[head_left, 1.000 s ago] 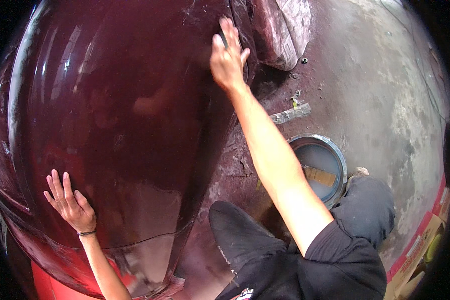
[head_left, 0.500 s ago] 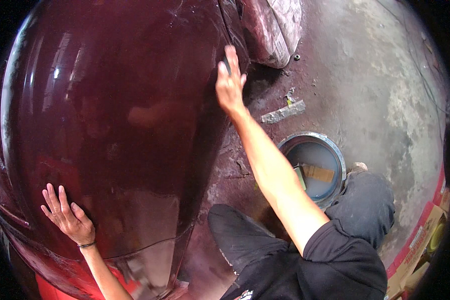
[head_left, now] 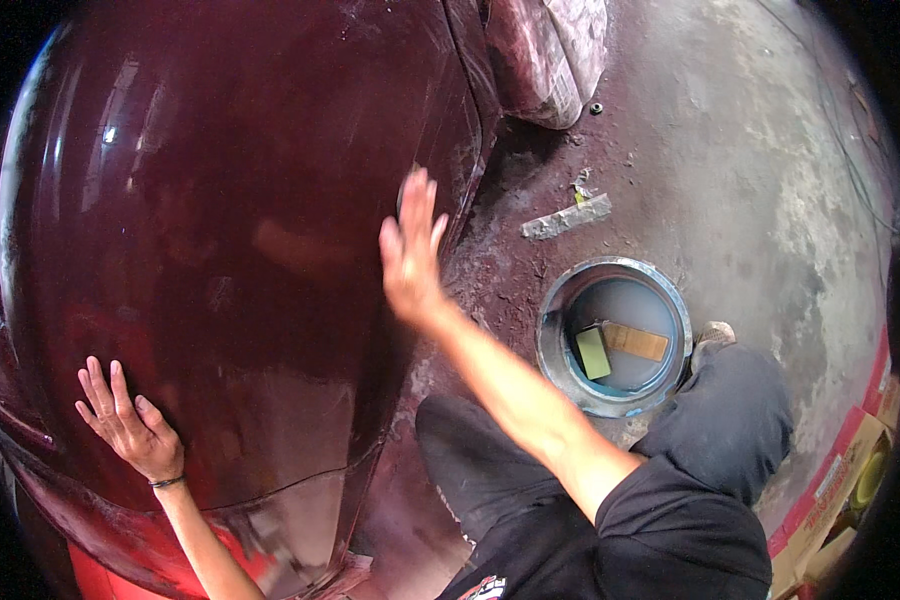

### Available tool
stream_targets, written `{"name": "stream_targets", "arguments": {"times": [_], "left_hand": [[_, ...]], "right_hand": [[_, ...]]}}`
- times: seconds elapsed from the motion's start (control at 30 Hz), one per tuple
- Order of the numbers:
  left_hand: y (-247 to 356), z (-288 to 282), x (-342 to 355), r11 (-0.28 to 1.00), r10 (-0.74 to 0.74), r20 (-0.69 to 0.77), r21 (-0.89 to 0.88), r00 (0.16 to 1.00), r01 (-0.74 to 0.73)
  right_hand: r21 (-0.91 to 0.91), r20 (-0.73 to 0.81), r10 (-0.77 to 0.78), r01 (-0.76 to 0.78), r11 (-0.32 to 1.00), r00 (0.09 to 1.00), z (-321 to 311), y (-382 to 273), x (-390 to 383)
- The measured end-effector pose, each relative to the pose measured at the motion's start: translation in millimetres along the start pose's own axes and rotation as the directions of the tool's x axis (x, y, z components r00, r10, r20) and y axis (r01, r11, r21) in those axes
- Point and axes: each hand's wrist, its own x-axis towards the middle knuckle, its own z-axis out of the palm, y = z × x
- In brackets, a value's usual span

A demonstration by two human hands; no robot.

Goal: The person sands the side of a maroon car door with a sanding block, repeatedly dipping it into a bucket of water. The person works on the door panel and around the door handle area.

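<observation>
My left hand (head_left: 128, 425) lies on the glossy maroon car panel (head_left: 210, 280) at lower left, fingers spread, nothing held. My right hand (head_left: 415, 255) is flat near the panel's right edge, slightly blurred, its fingers over a dark, thin thing that is mostly hidden. Right of my forearm stands a round bucket (head_left: 560, 290) of cloudy water, holding a green block (head_left: 592, 352) and a tan strip (head_left: 635, 342).
Wrinkled, paint-dusted sheeting (head_left: 545, 60) bulges at the top. A grey tape strip (head_left: 565, 218) and a small ring (head_left: 596, 108) lie on the stained floor (head_left: 790, 220). Cardboard boxes (head_left: 835, 480) line the right edge. My bent legs (head_left: 720, 420) are beside the bucket.
My right hand has moved down and a little left along the panel, uncovering more of the bucket and the green block. My left hand has shifted only slightly.
</observation>
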Motion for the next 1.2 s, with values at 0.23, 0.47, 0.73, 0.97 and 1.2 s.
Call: {"name": "stream_targets", "arguments": {"times": [0.23,0.47,0.73,0.97,1.2], "left_hand": [[4,2,3,1.000,0.006,-0.013,-0.004,1.000,-0.006],[1,0,0,1.000,0.003,-0.012,0.004,1.000,-0.003],[4,3,7,1.000,0.011,-0.024,-0.009,1.000,-0.011],[2,2,5,1.000,0.008,-0.014,-0.009,1.000,-0.008],[3,6,6,1.000,0.010,-0.030,-0.003,1.000,-0.010]], "right_hand": [[-0.027,-0.105,0.077,-0.080,0.996,0.991,-40,17,120],[0.043,0.002,0.119,-0.119,0.992,0.993,-8,25,-4],[0.088,-0.086,0.243,-0.236,0.968,0.966,-51,70,105],[0.127,-0.021,0.245,-0.241,0.962,0.969,2,91,-47],[0.101,-0.061,0.263,-0.256,0.961,0.963,-54,110,96]]}}
